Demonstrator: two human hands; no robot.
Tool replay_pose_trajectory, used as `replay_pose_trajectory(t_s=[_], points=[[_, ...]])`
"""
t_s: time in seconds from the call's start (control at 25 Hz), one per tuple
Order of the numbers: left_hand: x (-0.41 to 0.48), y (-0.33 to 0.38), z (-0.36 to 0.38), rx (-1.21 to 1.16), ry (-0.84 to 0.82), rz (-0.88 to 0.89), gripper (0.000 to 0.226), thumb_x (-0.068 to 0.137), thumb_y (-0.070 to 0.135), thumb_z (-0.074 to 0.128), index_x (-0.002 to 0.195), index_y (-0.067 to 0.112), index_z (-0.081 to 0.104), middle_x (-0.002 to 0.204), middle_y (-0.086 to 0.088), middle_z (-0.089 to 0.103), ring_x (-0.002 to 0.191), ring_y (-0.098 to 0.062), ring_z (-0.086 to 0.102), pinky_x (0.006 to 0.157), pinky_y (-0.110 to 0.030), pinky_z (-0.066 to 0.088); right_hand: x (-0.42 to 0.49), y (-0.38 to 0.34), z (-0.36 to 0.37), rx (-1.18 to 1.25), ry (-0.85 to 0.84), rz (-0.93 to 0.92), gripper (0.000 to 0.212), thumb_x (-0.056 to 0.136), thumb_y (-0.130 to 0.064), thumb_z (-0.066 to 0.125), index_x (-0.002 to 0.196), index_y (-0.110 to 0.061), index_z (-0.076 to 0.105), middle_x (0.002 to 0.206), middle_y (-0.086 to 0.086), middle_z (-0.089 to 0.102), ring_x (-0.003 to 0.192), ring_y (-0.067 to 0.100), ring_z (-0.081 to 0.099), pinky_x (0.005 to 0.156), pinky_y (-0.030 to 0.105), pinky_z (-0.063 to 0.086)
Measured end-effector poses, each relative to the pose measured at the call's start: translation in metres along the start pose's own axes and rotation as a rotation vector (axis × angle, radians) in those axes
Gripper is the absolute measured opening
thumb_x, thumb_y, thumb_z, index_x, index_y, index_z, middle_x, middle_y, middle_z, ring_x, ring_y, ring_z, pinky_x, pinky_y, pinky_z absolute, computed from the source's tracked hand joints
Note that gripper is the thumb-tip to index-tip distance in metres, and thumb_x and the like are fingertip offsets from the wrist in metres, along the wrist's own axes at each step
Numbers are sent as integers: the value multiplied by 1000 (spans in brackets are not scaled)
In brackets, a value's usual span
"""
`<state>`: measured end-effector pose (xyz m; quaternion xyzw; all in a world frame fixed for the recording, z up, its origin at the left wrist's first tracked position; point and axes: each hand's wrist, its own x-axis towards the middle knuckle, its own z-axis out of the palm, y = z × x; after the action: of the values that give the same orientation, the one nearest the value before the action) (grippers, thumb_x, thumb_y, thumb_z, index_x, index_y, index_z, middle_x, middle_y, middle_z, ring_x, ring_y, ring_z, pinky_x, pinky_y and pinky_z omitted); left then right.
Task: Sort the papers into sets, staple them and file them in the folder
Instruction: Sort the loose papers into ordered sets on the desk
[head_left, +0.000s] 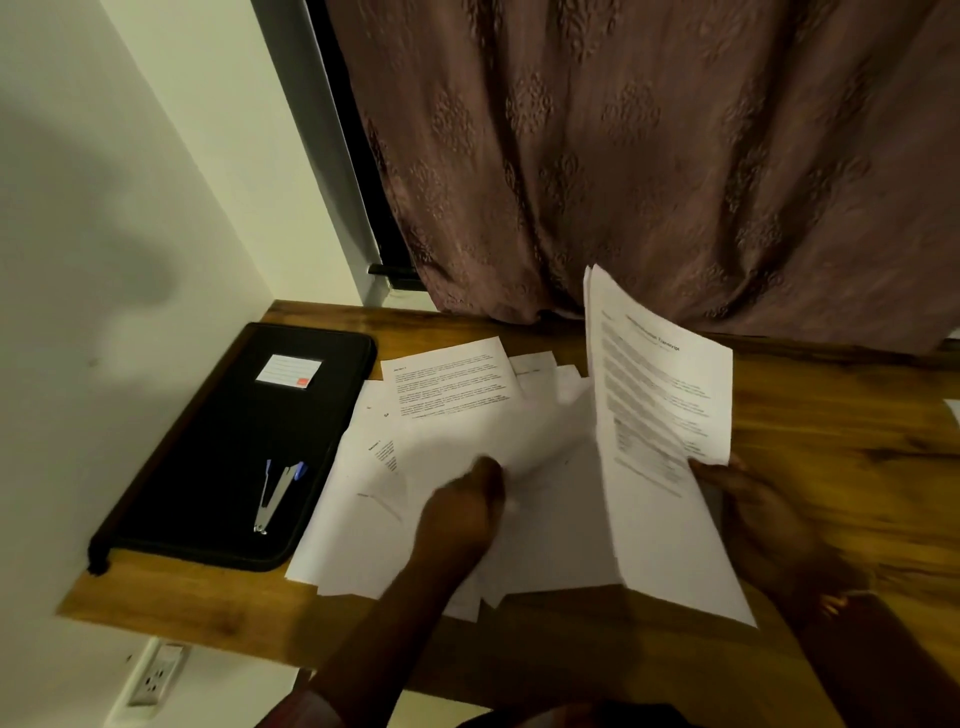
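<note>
The papers (452, 395) lie in a loose, overlapping heap on the middle of the counter (831, 415), just right of the folder (234, 441), with their left edges touching it. They are thin white sheets. The top far one carries several blocks of black print, others show only corners of text, and the near ones look blank or are too blurred to read.

A second lot, the set (660, 405), stands nearly upright above the right side of the heap. It is at least two sheets, with a printed title and dense lines on the face, and its near lower corner reaches down past the counter's front part.

The right hand (758, 514) grips the set at its right edge, thumb on the printed face and fingers behind. The left hand (467, 504) is over the heap with its fingers curled, but it is smeared by motion. I cannot tell whether it pinches a sheet or only rests there.

The folder is flat, black and rectangular with rounded corners and a raised rim. It lies closed at the counter's left end against the wall (104, 208). A small white label (289, 370) with a red corner sits on its cover.

The stapler (275, 493) lies on the folder's near half. It is bright metal with blue plastic, its arms spread in a narrow V.

The counter is glossy, honey-brown wood with dark grain. Behind it hangs a mauve curtain (649, 156), folded and embossed with a leaf pattern. A white outlet (156, 675) is on the wall below the counter.
</note>
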<state>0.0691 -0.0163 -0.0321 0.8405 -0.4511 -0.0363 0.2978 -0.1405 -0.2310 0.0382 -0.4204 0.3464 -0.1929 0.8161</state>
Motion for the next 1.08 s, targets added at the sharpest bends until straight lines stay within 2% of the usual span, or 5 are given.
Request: replay_pose_trajectory(t_s=[0.2, 0.4, 0.56, 0.88, 1.08], points=[[34, 34, -89, -848, 341, -365, 20, 106, 31, 44, 108, 15, 56, 98, -5, 70, 90, -7, 68, 79, -27, 57, -2, -15, 0, 22, 46, -12, 28, 91, -14, 51, 113, -25, 63, 85, 2, 76, 67, 18, 73, 49, 32, 58], [33, 30, -104, -1203, 307, -525, 22, 106, 31, 48, 118, 18, 59, 111, -5, 74, 102, -25, 73, 87, -45, 59, 3, -16, 1, 30, -10, -10, 52, 84, -14, 58, 135, -20, 57, 123, 16, 66, 92, 29, 72, 65, 44, 62], [24, 8, -83, -905, 148, -561, 25, 104, 40, 50, 118, 24, 62, 111, 2, 74, 97, -21, 73, 87, -46, 60, 6, -12, -3, 19, -24, 14, 53, 87, -13, 59, 139, -17, 53, 136, 22, 57, 107, 38, 65, 76, 48, 61], [124, 17, -106, 180, -625, -49, 28, 100, 33, 59, 125, 23, 68, 133, 1, 64, 121, -22, 59, 103, -30, 41, -1, -2, 6, -144, -83, -7, 42, 98, 2, 48, 137, -11, 54, 131, 17, 64, 119, 37, 63, 92, 50, 55], [138, 28, -23, -72, -569, -191, 21, 91, 52, 66, 104, 35, 64, 104, 12, 65, 88, -8, 62, 85, -25, 52, -7, 11, -6, -358, -84, 21, 36, 93, -6, 62, 129, -11, 62, 125, 17, 68, 112, 41, 66, 92, 66, 51]])
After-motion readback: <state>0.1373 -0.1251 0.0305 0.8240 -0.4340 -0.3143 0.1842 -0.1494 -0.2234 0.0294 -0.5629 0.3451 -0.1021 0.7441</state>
